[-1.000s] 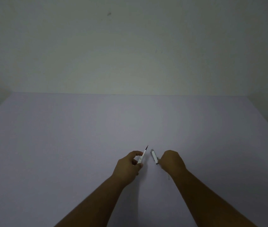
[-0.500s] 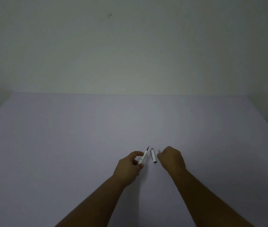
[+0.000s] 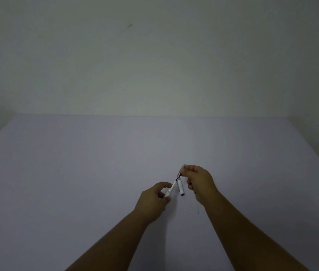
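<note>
Since your right hand [image 3: 199, 182] dropped the cap [image 3: 181, 188] on the surface [image 3: 76, 173] between both sets of fingers, it now pinches the pen [image 3: 172, 187] by its tip; left hand [image 3: 152, 200] grips the barrel; dismantling likely next.

1 head-worn camera looks forward and down across the counter [image 3: 76, 173] toward the wall [image 3: 154, 65]. It sits close above the left hand [image 3: 152, 198] and right hand [image 3: 201, 184].
</note>
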A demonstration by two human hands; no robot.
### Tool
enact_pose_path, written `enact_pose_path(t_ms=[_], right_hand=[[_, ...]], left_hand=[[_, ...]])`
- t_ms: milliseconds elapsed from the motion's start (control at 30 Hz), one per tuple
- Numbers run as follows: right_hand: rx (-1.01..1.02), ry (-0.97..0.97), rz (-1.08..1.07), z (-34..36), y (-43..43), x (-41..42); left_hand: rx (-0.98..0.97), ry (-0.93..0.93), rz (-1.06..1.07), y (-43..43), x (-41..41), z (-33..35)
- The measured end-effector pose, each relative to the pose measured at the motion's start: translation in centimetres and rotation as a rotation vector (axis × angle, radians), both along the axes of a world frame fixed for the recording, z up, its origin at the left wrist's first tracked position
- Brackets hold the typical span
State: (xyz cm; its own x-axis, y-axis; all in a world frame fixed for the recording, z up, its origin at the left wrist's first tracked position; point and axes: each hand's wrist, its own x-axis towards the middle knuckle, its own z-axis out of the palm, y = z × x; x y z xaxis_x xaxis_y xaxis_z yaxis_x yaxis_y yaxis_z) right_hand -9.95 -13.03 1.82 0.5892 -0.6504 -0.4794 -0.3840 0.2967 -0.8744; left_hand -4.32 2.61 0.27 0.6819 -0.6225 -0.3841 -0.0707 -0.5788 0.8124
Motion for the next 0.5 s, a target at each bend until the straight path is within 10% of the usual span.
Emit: enact_pose_path(t_ms=[500], right_hand=[[-0.005,0.003,0.23,-0.7,1.7,-0.3]], left_hand=[[-0.017,-0.037,0.094,-0.1,0.2,0.7]])
